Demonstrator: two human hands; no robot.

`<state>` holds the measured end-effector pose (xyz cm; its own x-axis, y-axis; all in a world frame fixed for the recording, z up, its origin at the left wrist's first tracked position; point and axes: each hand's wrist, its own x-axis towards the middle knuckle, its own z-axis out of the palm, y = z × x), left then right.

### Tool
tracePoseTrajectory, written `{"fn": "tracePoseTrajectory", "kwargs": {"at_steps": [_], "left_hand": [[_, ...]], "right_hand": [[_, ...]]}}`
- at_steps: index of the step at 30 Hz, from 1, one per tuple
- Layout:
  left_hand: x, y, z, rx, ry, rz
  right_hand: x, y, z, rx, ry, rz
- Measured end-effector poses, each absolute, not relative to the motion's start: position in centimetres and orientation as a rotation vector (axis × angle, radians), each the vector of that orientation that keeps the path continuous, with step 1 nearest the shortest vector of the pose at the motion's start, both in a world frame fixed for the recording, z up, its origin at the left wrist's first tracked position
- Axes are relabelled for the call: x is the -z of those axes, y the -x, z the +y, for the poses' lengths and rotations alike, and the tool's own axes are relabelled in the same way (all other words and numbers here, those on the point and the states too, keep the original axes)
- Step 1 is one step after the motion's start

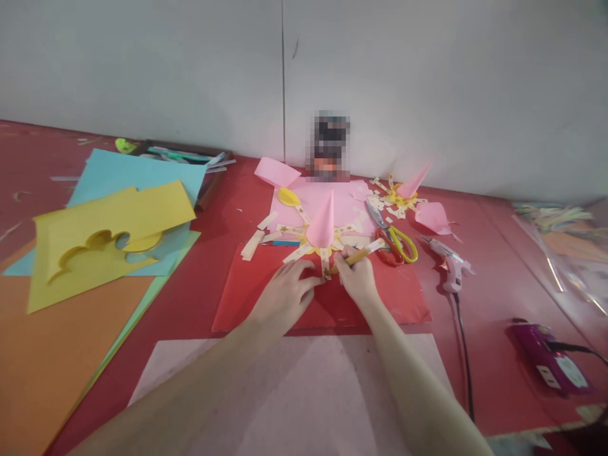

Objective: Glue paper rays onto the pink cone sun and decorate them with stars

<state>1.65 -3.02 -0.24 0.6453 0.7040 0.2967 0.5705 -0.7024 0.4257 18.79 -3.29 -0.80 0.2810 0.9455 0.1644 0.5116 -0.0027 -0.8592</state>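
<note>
My left hand rests on a red sheet, its fingers apart and the foremost fingertip at the end of a paper strip printed with small dark marks. The strip is one of several that spread out from under a pink paper cone, which stands upright on a yellow paper base. My right hand is closed around a slim yellow pen-like tool with a pale upper end. Its lower tip is near the strip's end, partly hidden by my fingers.
Red-and-yellow-handled scissors, a pink glue gun and a purple power strip lie to the right. Another pink cone sits behind. At left are cut yellow paper and blue paper; a grey wall stands behind.
</note>
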Motion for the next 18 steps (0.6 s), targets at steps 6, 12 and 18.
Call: {"fn": "tracePoseTrajectory", "kwargs": {"at_steps": [6, 12, 18], "left_hand": [[0.31, -1.6, -2.98, -0.651, -2.556, 1.018], [0.47, -1.59, -2.96, -0.665, -2.541, 1.019], [0.57, -1.66, -2.98, -0.713, -2.557, 1.172]], "right_hand": [[0.68, -18.76, -3.13, -0.561, 1.631, -1.371], [0.82, -18.66, -3.32, -0.637, 1.626, -1.274], [0.96, -18.63, -3.42, -0.583, 1.517, -1.2]]}}
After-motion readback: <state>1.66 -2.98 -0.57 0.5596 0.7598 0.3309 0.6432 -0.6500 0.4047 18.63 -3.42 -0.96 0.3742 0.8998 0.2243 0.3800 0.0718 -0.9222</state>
